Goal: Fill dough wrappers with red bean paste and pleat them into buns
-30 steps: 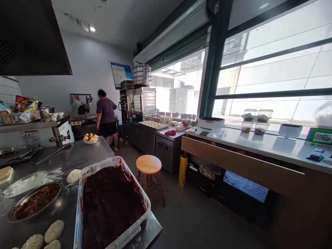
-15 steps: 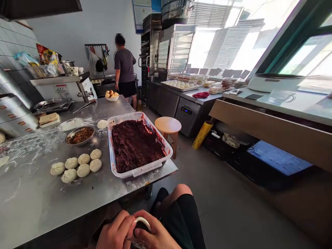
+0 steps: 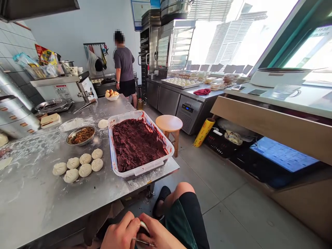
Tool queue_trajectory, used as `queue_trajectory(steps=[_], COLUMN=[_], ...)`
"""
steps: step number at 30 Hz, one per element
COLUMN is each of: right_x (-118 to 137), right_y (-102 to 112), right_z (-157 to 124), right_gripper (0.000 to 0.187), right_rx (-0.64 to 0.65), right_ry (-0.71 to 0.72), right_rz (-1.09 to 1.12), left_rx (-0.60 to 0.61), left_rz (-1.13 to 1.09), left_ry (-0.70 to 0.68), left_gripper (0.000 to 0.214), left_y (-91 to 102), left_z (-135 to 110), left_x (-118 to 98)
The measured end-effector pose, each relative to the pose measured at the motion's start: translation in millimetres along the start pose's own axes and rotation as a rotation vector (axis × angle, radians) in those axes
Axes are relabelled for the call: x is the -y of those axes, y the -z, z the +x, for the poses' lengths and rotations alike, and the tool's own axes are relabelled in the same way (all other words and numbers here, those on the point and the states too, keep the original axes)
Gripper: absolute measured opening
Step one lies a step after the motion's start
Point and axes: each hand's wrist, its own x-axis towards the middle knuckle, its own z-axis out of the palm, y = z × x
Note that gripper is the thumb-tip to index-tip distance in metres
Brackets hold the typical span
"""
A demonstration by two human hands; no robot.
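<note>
At the bottom edge, over my lap, my left hand (image 3: 120, 233) and my right hand (image 3: 158, 235) are closed together around a white dough piece (image 3: 143, 226). A thin metal tool (image 3: 141, 240) lies between my fingers; which hand grips it I cannot tell. On the steel table (image 3: 38, 197) lie several shaped white buns (image 3: 77, 166). To their right stands a clear plastic tub of dark red paste (image 3: 137, 143). A small metal bowl of brown filling (image 3: 81, 135) sits behind the buns.
A round wooden stool (image 3: 169, 124) stands past the table's right end. A person in a grey shirt (image 3: 124, 65) stands at the far counter, back turned. A steel counter with trays (image 3: 181, 84) runs along the windows. A yellow roll (image 3: 204, 132) leans under the right-hand counter.
The view dropped from the room to the table and my lap. My hands came into view holding the dough and now sit slightly lower in the picture.
</note>
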Motion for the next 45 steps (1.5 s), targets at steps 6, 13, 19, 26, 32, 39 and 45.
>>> queue_trajectory(steps=[6,13,19,26,32,39,45], right_x=[3,6,0,-15,3,12,11], right_y=[4,6,7,-1,6,7,11], right_z=[2,1,1,2,-1,-4,-3], right_gripper=[0.013,0.006,0.022,0.039,0.019,0.013,0.009], right_rx=[0.003,0.02,0.094,0.133,0.035,0.051,0.039], right_ry=[0.002,-0.096,-0.081,0.031,0.075,-0.07,-0.014], right_rz=[-0.118,-0.078,0.207,0.511,0.235,0.119,-0.049], left_rx=[-0.001,-0.048,-0.08,-0.145,-0.135,-0.139,-0.116], left_rz=[0.02,0.02,-0.044,-0.08,-0.008,-0.031,0.033], left_ry=[-0.01,-0.004,0.05,0.029,0.034,0.06,0.004], left_gripper=[0.03,0.028,0.037,0.036,0.041,0.038,0.041], left_y=[5.6,4.0,18.0,27.6,28.6,23.0,12.4], left_z=[1,4,13,18,21,20,15], left_x=[-1,-5,-4,-3,-8,-10,-10])
